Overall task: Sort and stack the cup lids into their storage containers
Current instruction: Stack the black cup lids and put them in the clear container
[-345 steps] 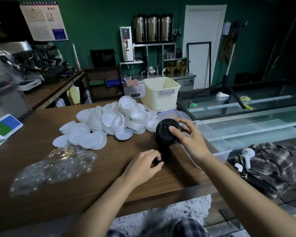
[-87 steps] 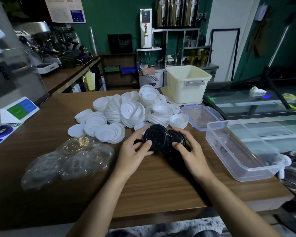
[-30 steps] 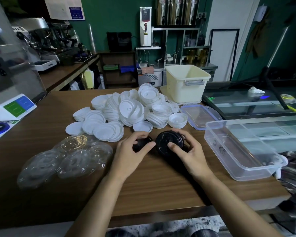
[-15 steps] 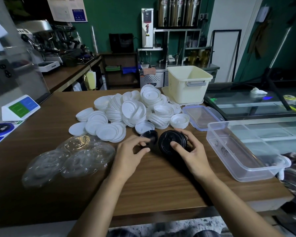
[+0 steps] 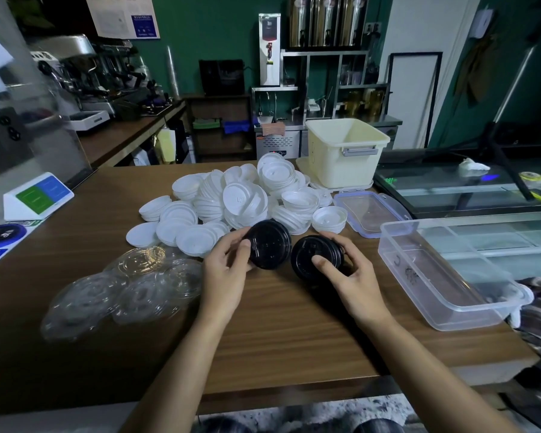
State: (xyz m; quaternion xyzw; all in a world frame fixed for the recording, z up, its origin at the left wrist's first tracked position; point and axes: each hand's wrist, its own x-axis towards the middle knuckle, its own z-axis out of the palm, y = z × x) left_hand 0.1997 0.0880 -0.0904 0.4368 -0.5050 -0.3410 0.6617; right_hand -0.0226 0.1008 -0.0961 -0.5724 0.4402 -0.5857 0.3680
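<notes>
nothing can be read: the wall poster, the round blue sticker on the counter and one white lid's embossed mark are too blurred.

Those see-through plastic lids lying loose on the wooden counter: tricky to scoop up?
Probably light and slightly floppy: the clear plastic lids look thin-walled. They overlap loosely on the brown wooden counter, so a push would likely scatter them. Their glossy surfaces may make them slippery to grip.
</notes>
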